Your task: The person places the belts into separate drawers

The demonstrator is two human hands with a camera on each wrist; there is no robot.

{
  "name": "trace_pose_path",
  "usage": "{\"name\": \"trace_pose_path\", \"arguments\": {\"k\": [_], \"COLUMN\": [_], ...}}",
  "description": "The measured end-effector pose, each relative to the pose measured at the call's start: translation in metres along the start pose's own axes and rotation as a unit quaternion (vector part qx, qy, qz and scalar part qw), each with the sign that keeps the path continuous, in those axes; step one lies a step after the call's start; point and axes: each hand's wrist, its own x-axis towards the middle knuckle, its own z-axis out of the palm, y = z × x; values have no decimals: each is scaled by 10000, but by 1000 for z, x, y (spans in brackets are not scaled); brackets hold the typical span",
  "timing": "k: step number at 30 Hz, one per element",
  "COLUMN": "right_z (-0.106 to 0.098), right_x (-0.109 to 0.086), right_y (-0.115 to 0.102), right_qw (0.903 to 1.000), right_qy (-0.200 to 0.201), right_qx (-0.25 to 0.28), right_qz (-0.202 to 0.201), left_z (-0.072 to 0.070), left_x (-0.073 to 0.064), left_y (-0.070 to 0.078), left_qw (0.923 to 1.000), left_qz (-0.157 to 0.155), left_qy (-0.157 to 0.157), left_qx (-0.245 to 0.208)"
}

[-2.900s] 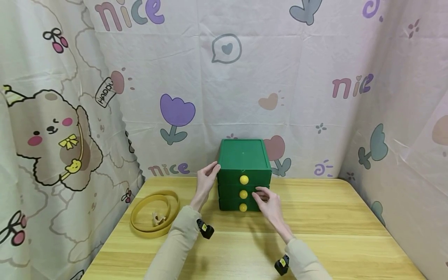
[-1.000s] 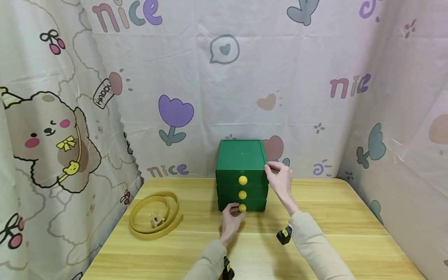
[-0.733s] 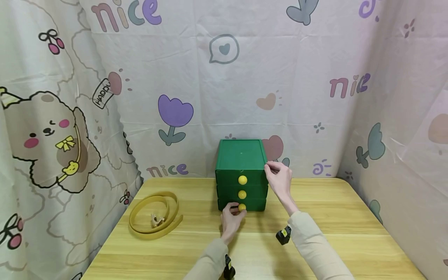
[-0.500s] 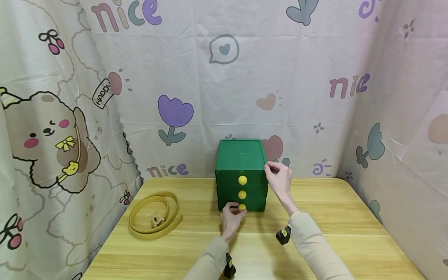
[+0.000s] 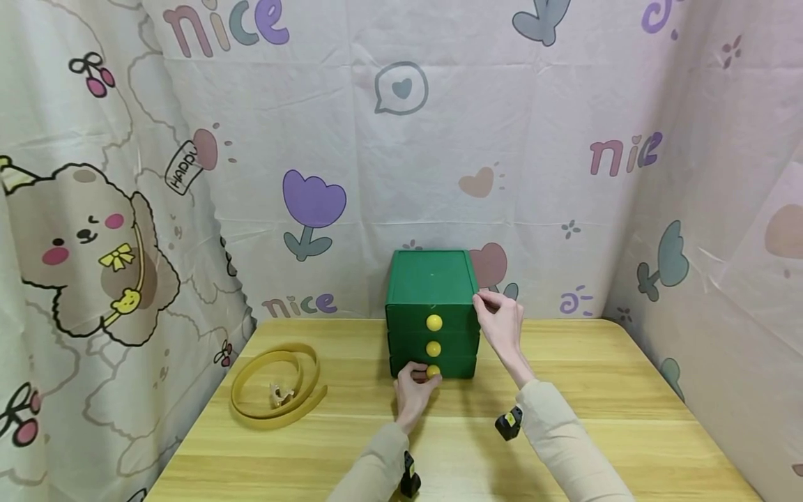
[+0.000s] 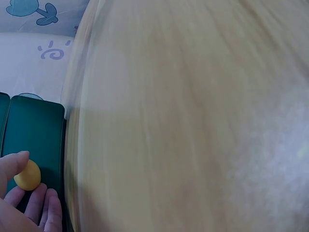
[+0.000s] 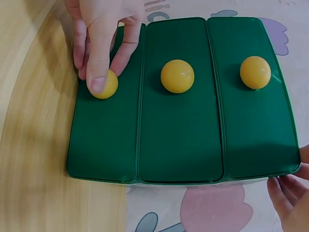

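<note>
A small green cabinet (image 5: 431, 275) with three drawers stands at the back of the table, all its fronts flush. Each drawer has a round yellow knob; the top knob (image 7: 255, 72) and middle knob (image 7: 177, 76) are untouched. My left hand (image 5: 413, 401) pinches the bottom knob (image 7: 110, 86), its thumb on one side and fingers on the other, as the right wrist view shows. At the cabinet's upper right front edge, my right hand (image 5: 502, 324) grips the corner with thumb and fingertips. The left wrist view catches only the left fingers (image 6: 36, 203) around the knob.
A flat yellow band (image 5: 276, 422) lies coiled on the wooden table (image 5: 564, 446) to the left. Inside its loop sits a small beige object (image 5: 281, 396), too small to name. A patterned curtain (image 5: 401, 174) closes off the back and both sides.
Since the oldest frame, my left hand has gone from the cabinet's upper left edge to the bottom knob. My right hand rose from beside the middle knob to the upper right edge.
</note>
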Motion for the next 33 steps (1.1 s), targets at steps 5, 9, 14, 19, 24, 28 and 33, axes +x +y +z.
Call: {"name": "trace_pose_path", "arguments": {"k": [5,9,14,19,24,28,33], "right_z": [0,0,-1,-2,-2,-2,-2], "right_x": [0,0,0,0,1,0,0], "right_y": [1,1,1,1,1,0,0], "right_qw": [9999,9999,9997,9994,9990,9990,9990], "right_qy": [-47,-40,-83,-113,-135,-152,-163], "right_qx": [82,113,189,259,366,349,375], "right_qz": [66,57,108,179,225,215,196], "left_z": [-1,-2,-3,-5,-7,-8,-10], "left_x": [0,0,-2,-3,-5,-6,-8], "left_y": [0,-1,-2,-1,-1,1,0], "left_qw": [10000,9999,9998,9997,9994,9991,9989], "left_qz": [40,59,40,36,-12,-100,-34], "left_qy": [-27,-39,-64,-120,-185,-251,-298], "left_qx": [5,89,208,230,298,330,347]}}
